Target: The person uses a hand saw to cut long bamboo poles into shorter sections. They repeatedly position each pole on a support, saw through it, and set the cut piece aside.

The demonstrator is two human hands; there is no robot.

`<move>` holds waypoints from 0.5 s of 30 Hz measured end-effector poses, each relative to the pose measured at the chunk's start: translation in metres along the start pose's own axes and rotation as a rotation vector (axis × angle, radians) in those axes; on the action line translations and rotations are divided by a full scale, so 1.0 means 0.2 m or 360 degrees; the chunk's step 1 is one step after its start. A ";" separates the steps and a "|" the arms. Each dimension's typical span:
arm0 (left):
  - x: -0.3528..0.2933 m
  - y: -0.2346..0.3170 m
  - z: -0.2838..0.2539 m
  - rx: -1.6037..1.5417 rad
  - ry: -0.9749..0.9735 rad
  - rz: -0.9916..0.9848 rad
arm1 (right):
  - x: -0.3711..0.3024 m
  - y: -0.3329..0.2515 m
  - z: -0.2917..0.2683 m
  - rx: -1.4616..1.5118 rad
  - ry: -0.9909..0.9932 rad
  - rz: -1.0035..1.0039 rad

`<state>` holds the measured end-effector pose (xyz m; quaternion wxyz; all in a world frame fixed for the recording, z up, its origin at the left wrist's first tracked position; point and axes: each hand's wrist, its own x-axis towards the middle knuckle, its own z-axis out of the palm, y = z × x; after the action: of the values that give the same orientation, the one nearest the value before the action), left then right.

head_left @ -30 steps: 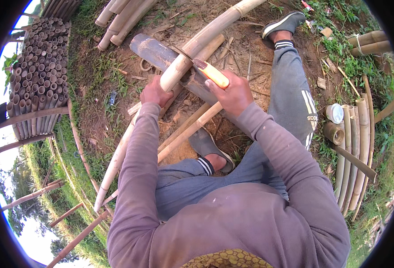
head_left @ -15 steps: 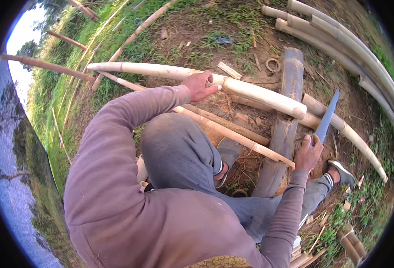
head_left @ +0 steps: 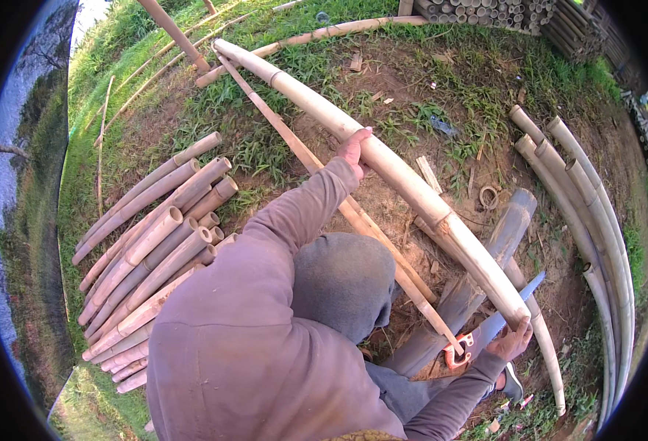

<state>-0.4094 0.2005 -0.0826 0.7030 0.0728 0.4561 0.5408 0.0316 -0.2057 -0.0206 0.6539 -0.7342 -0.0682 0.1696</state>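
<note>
"Trouble spots, from where you sit on the head feed?"

"I'd start with the pale bamboo pole (head_left: 405, 181). It crosses over the thick grey bamboo log (head_left: 512, 214), with one end just past the log and a long run stretching away to the log's left. I can't tell if it bears on the log. If it does, that's round on round, so I judge it could roll or slip should the hold ease."

"What's doing the holding?"

"I have the left hand (head_left: 353, 152) curled round the pole, well left of the log. The right hand (head_left: 511, 342) sits right of the log, fingers bent against the pole's near end. Whether they grip it or only touch it, I can't tell."

"And the handsaw (head_left: 491, 328)?"

"That's my bigger worry. Its blade (head_left: 533, 286) passes beneath the pole's end, right of the log and close by those bent fingers. A sudden roll could, I think, push them onto the teeth. The orange handle (head_left: 451, 358) looks to be out of the right hand, so a knock might shift it."

"Anything else near the log?"

"The slim bamboo strip (head_left: 287, 133) ends at that handle. Bumped, it could jog the saw, I reckon."
</note>
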 end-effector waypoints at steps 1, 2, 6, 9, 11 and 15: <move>-0.20 -0.01 0.10 0.0038 -0.0100 -0.0108 | 0.08 -0.11 -0.07 -0.0014 0.0097 -0.0048; -0.27 -0.07 0.15 -0.0014 -0.0192 -0.0159 | 0.22 -0.18 -0.19 -0.0011 0.0135 -0.0112; -0.67 -0.11 0.34 -0.0109 -0.0565 -0.0314 | 0.49 -0.63 -0.43 -0.0108 0.0347 -0.0264; -0.86 -0.07 0.31 -0.0096 -0.0677 -0.0211 | 0.61 -0.85 -0.47 -0.0040 0.0279 -0.0353; -1.00 -0.02 0.25 -0.0109 -0.0746 -0.0157 | 0.74 -0.90 -0.49 -0.0197 0.0183 -0.0352; -1.25 0.14 -0.06 -0.0166 -0.0492 0.0064 | 0.78 -0.87 -0.18 -0.0358 -0.0056 -0.0325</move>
<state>-0.4377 -0.0001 0.0682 0.7567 0.1277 0.3121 0.5600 0.2101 -0.1664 0.1289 0.5800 -0.7890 -0.1725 0.1065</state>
